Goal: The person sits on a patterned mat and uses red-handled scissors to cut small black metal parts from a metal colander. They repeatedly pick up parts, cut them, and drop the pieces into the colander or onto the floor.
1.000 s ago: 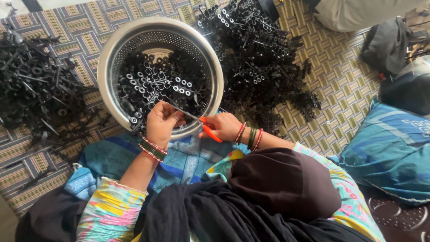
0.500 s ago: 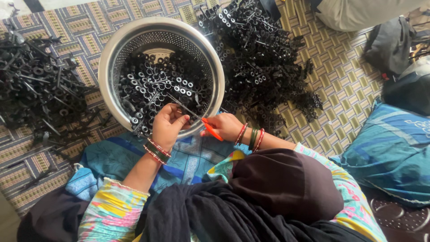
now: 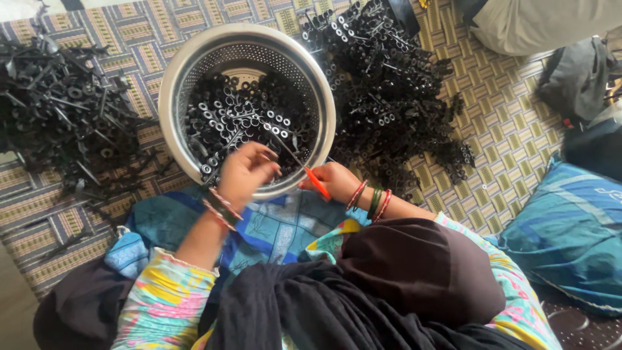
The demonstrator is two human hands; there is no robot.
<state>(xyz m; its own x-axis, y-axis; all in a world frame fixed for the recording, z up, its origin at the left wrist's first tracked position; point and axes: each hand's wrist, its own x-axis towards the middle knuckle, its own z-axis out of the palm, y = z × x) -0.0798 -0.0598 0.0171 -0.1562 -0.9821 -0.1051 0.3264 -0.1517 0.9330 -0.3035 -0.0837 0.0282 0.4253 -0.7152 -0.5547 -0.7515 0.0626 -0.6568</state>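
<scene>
A steel perforated bowl (image 3: 173, 84) sits on the mat in front of me, holding many small black ring-shaped parts (image 3: 240, 120). My left hand (image 3: 243, 174) hovers over the bowl's near rim with its fingers curled down among the parts; whether it holds one is hidden. My right hand (image 3: 337, 183) grips an orange-handled tool (image 3: 317, 184), whose thin metal shaft points up-left into the bowl, close to my left fingertips. Both wrists carry bangles.
Heaps of black parts lie on the patterned mat (image 3: 499, 129), one to the left (image 3: 58, 123) and one to the right (image 3: 389, 97) of the bowl. A blue cloth (image 3: 278, 227) covers my lap. A blue cushion (image 3: 570, 240) and dark bags (image 3: 576, 78) lie at the right.
My left hand has shifted slightly over the bowl's near rim, fingers curling more. The right hand and its tool have barely moved.
</scene>
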